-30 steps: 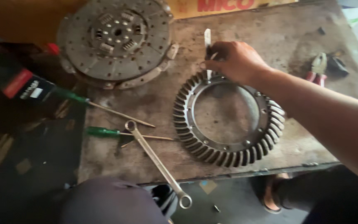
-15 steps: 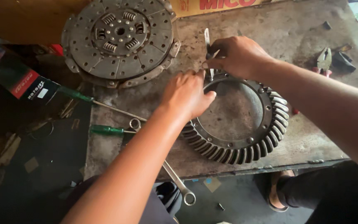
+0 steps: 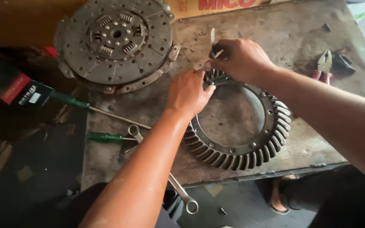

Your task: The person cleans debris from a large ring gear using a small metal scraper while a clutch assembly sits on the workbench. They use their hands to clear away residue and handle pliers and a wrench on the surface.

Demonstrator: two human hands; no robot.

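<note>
1. The ring gear [image 3: 250, 139] lies flat on the bench [image 3: 275, 38], near its front edge; it is a dark, greasy steel ring with slanted teeth around its outside and bolt holes around its flat inner band; bare bench shows through its open middle.
2. The left hand [image 3: 189, 93] rests on the gear's far-left rim, its fingers curled and the fingertips touching the teeth; whether it grips anything I cannot tell.
3. The right hand [image 3: 239, 59] is closed at the gear's far edge, pinching a thin pale metal strip [image 3: 212, 37] that stands up out of the fist; the two hands nearly meet, and both forearms cross over parts of the gear.
4. A clutch disc [image 3: 115, 42] with springs round its hub lies at the far left of the bench, just beside the gear.
5. Two green-handled screwdrivers [image 3: 104, 137] and a long spanner [image 3: 178, 190] lie left of the gear; the left forearm hides the spanner's middle; its ring end overhangs the front edge.
6. Red-handled pliers [image 3: 324, 65] lie at the far right.
7. A yellow carton [image 3: 229, 6] with red lettering stands along the back edge; a dark box [image 3: 15, 88] with a red and white label sits off the bench at left.
</note>
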